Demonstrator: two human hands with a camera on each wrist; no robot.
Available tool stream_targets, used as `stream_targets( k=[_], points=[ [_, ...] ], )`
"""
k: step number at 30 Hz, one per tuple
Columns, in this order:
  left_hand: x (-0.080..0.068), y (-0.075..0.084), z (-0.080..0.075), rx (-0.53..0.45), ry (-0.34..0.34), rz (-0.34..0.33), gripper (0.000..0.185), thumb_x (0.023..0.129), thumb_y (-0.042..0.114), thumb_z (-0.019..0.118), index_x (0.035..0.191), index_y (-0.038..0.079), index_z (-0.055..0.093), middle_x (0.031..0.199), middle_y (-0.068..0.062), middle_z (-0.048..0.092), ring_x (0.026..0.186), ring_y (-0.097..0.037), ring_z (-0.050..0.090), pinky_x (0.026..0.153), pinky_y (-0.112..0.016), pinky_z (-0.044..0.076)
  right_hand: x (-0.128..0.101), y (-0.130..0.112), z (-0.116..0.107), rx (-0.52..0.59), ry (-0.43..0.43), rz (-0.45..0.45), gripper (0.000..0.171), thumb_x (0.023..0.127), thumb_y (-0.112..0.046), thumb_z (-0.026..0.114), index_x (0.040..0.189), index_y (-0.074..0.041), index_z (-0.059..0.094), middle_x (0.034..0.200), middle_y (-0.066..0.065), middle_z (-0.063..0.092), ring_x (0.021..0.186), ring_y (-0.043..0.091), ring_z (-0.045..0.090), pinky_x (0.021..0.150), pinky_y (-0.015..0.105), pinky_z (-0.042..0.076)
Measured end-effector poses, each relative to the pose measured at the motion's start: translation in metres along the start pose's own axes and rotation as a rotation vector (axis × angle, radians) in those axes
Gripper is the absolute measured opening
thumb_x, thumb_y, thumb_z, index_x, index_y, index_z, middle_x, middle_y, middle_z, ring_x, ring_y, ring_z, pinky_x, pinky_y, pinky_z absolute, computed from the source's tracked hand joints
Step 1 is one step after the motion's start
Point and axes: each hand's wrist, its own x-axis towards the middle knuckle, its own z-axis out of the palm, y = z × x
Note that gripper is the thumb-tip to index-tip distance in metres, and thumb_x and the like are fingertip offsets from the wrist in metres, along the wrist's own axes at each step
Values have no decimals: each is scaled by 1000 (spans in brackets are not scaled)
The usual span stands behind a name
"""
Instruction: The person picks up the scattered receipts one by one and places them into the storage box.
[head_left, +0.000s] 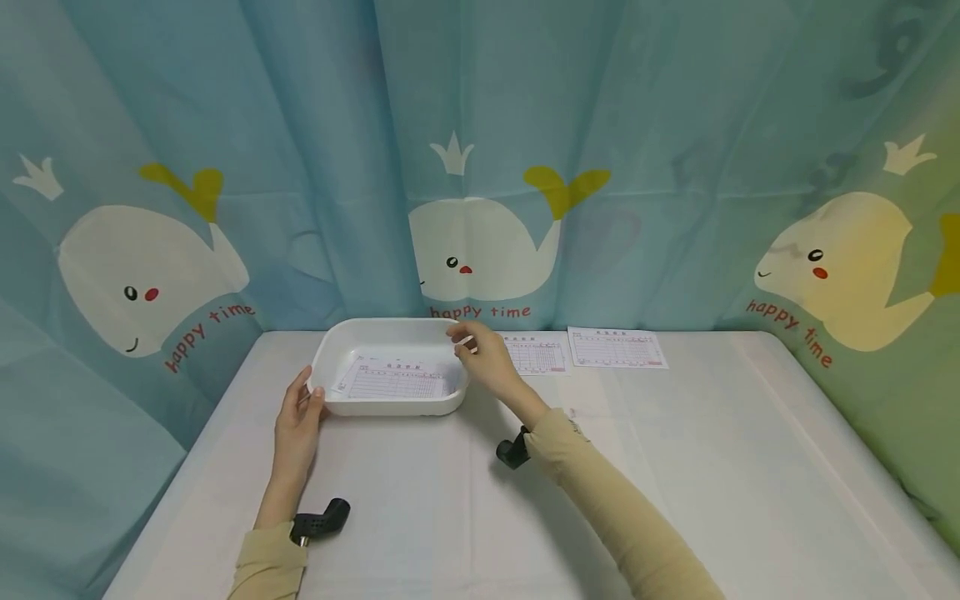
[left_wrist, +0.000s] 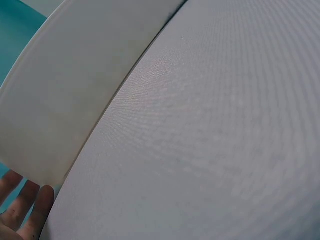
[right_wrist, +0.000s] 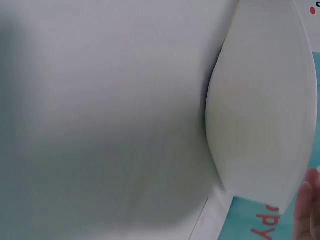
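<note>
Hands on both ends of a shallow white rectangular plastic tray point(head_left: 330, 354). Left hand point(head_left: 297, 421) lies against the tray's left wall, fingers nearly straight and pointing up along the rim, thumb near the corner; forearm flat along the table, beige sleeve at the wrist. The left wrist view shows only fingertips point(left_wrist: 37, 207) beside the tray's outer wall. Right hand point(head_left: 486, 360) meets the tray's far right corner, fingers bent over the rim (whether they pinch it or merely rest there, cannot tell); arm reaches in diagonally from the lower right. Tray sits on the white cloth-covered table point(head_left: 675, 467), toward its far left part. Inside lies one white printed form sheet with red lines point(head_left: 393, 381). Two similar printed sheets point(head_left: 617, 347) lie flat just right of the tray, near a blue whale-print curtain point(head_left: 480, 150).
</note>
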Motion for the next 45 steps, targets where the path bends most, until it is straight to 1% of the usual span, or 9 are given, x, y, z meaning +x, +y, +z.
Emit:
stream_targets(
  k=[8,13,18,22,37,39,42,45],
  points=[
    [0,-1,1,-12,3,-3,54,103,37,41,153,25,25,154,-10,36,135,-27,44,81,6,39,-8,14,-23,-32,45,-11,21,92,-1,56,110,-5,64,106,13,67,91,26,66,80,36,56],
    [0,-1,0,-9,8,14,54,103,36,41,153,23,25,154,-14,36,134,-30,44,81,7,38,-13,26,-41,-52,54,-9,21,93,-1,55,112,-4,63,107,15,66,93,28,65,83,38,56],
    [-1,0,-3,12,13,7,54,103,37,40,153,24,24,154,-12,36,135,-29,44,80,7,37,-18,37,-60,-76,65,10,22,93,-1,55,113,-3,63,109,16,66,95,29,64,84,40,55],
    [0,-1,-4,10,17,2,54,103,36,40,153,24,24,154,-11,36,135,-29,44,80,8,37,-23,45,-74,-104,72,24,22,93,-1,54,113,-3,63,109,16,65,95,29,64,84,41,54],
    [1,0,-3,5,19,1,54,103,38,40,153,25,24,154,-11,36,137,-30,43,79,8,36,-39,77,-121,-222,106,43,20,91,1,53,108,2,64,106,20,65,94,33,64,83,45,54],
    [1,-1,-2,7,19,0,54,103,38,40,153,25,24,154,-12,36,136,-29,43,78,8,36,-42,83,-127,-240,109,46,21,90,2,53,108,2,64,105,21,65,92,34,65,83,46,54],
    [1,-1,-1,7,15,-4,54,103,38,40,153,25,25,154,-11,37,130,-20,47,79,7,38,-47,93,-137,-280,101,53,21,90,2,52,108,3,63,105,21,65,93,34,64,83,46,53],
    [1,-1,0,6,11,-3,54,103,38,40,153,25,25,154,-11,37,129,-19,47,80,7,38,-51,103,-147,-320,90,62,21,90,2,53,109,3,63,107,21,65,95,34,63,83,47,53]
  ],
)
